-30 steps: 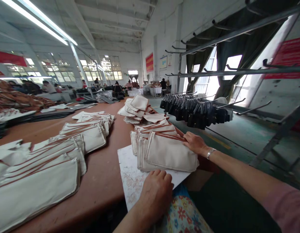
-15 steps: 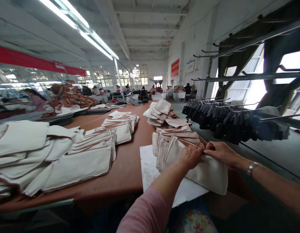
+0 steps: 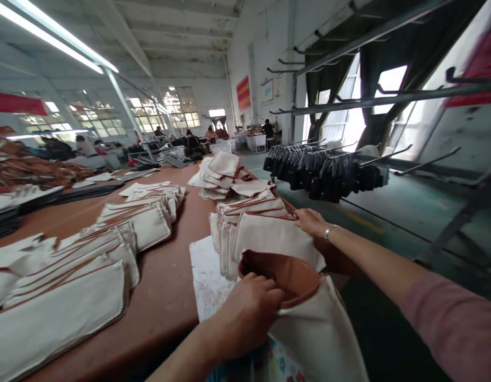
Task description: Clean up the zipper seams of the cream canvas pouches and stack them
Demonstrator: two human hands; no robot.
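Note:
My left hand [image 3: 249, 313] is closed on the rim of a cream fabric pouch [image 3: 321, 329], which hangs open at the table's front edge and shows its brown lining [image 3: 297, 276]. Farther off, my right hand [image 3: 311, 222] reaches to the top right corner of a stack of similar cream pouches [image 3: 271, 236]. Its fingers are bent together at a brown edge; what they hold is too small to make out. Under the stack lies a white board [image 3: 205, 265] with brown smudges.
Rows of cream pouches [image 3: 78, 286] overlap on the brown-covered table [image 3: 169, 276] at left. Another pile [image 3: 219, 172] sits at the back. To the right stands a metal rack [image 3: 388, 101] with long hooks and black items [image 3: 325, 170] hanging. People work farther back.
My left hand has drawn a pouch toward me, and its mouth now gapes. My right hand has moved off it, forward to the stack. The view has turned right.

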